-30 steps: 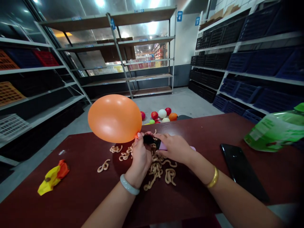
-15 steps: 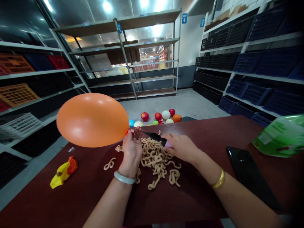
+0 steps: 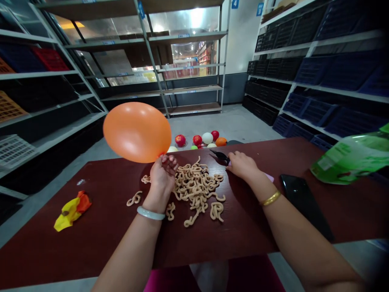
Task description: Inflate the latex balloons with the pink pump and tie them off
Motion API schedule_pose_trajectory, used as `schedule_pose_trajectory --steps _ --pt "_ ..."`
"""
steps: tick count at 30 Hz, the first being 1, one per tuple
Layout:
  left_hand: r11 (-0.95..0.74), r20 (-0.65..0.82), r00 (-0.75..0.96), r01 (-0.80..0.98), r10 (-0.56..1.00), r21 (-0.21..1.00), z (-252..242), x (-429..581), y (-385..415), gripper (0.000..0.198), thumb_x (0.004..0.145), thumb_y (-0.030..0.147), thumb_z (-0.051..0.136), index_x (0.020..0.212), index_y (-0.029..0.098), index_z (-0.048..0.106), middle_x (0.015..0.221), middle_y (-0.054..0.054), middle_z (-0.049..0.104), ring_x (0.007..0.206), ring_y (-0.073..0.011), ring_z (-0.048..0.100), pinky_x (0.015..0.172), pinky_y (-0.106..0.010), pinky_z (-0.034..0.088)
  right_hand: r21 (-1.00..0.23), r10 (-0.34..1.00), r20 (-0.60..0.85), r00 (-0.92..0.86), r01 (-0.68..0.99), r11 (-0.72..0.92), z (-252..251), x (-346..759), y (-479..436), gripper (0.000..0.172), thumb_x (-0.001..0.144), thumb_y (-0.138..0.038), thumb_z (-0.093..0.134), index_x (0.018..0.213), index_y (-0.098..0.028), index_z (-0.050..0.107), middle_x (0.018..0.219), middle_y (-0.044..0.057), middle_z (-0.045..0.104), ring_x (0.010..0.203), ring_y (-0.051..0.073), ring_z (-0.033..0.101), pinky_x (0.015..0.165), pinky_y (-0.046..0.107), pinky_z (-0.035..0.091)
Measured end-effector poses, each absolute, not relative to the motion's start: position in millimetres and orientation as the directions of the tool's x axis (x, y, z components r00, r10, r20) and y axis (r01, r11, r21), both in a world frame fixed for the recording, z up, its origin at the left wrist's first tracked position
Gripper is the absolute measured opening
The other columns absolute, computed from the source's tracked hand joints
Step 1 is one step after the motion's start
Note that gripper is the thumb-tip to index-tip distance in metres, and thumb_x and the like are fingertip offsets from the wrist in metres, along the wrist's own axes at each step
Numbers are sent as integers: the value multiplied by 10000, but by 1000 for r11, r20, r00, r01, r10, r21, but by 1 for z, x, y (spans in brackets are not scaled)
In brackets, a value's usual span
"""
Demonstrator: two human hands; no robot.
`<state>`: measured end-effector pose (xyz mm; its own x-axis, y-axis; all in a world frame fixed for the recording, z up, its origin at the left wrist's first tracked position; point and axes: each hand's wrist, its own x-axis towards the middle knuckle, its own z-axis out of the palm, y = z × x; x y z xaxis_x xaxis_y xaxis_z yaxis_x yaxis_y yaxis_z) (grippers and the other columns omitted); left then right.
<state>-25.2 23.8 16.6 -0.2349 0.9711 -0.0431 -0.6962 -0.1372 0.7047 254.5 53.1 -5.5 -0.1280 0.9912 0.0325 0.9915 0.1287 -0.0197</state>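
My left hand (image 3: 163,172) pinches the knot end of an inflated orange balloon (image 3: 138,132), which floats up and to the left over the far table edge. My right hand (image 3: 243,164) is wrapped over a balloon hand pump (image 3: 221,155) lying on the table, with its black tapered nozzle pointing left. Part of its lilac body shows behind the wrist; the rest is hidden under the palm. Between my hands spreads a heap of curly beige rope-like pieces (image 3: 197,184).
Limp yellow and orange balloons (image 3: 69,213) lie at the left. A black phone (image 3: 304,202) and a green-printed pouch (image 3: 349,156) are at the right. Several inflated balloons (image 3: 208,138) rest beyond the dark red table (image 3: 103,243). Shelves with crates (image 3: 322,109) surround the room.
My right hand has moved right with the pump, away from the balloon, and down to the table. The orange balloon has swung right and up in my left hand. The view has tilted down.
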Motion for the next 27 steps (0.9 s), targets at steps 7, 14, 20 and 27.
schedule_pose_trajectory --steps 7,14,20,27 --pt "108 -61 94 -660 994 743 22 5 -1 274 816 266 604 679 207 375 609 30 414 526 -104 429 425 -178 296 -556 853 404 -331 652 516 10 212 33 268 985 -340 531 1005 -198 757 1085 89 677 1073 210 598 999 370 447" --pt "497 -187 532 -529 826 688 17 24 -20 416 806 355 671 642 210 317 521 62 277 432 -75 277 366 -152 137 -965 751 138 -645 -259 -45 -2 178 8 392 874 -534 658 1026 -176 715 969 73 743 854 197 691 834 381 560" --pt "624 -216 666 -465 714 628 14 21 -21 377 774 299 724 652 192 384 556 63 279 453 -68 307 359 -141 179 -862 857 108 -504 -477 -172 -6 175 14 228 632 -294 854 801 -191 742 785 25 745 708 165 652 703 300 548" --pt "506 -145 565 -559 812 657 18 29 -22 264 852 316 736 779 152 543 676 31 396 558 -68 419 378 -116 225 -802 914 101 -394 -576 -159 -2 175 18 204 648 -309 865 731 -188 724 702 -10 703 641 120 607 661 264 502"
